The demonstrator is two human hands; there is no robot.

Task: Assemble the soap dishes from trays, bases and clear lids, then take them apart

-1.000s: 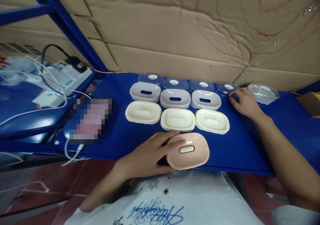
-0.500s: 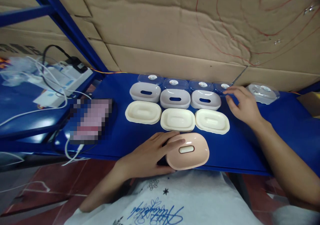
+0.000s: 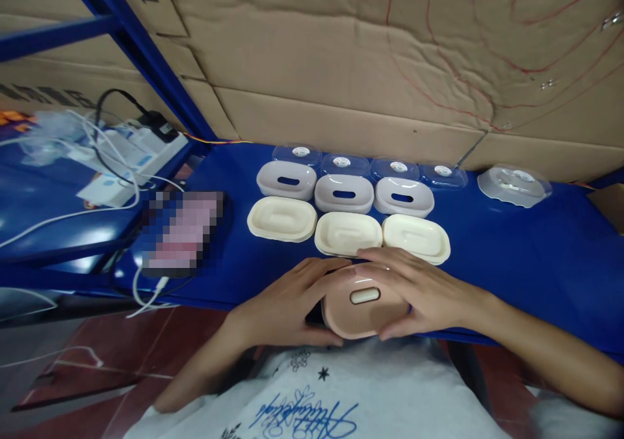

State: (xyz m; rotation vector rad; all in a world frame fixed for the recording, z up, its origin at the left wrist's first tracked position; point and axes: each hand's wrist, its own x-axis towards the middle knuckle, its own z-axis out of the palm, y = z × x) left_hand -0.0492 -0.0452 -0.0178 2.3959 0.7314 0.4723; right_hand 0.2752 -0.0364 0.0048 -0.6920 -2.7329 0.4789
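Both hands grip a peach-pink soap box (image 3: 348,312) near the table's front edge. It is oval, with a slot in its top and a cream piece showing through. My left hand (image 3: 292,302) closes round its left side, thumb at the near edge and fingers over the far edge. My right hand (image 3: 422,289) holds the right side in the same way. Just behind lie three shallow cream trays, the middle tray (image 3: 348,232) partly beside my right fingertips. Behind these stand three pale lilac slotted dishes, one being the middle dish (image 3: 344,194).
Several clear lids (image 3: 442,174) with round stickers line the back by the cardboard wall (image 3: 312,62). A white dish under a clear cover (image 3: 514,185) stands at the back right. A blurred-out phone (image 3: 188,231), cables and power strips (image 3: 146,156) occupy the left.
My right hand has come from the clear lid at the back right down to the soap box and taken hold of its right side. My left hand keeps its grip.
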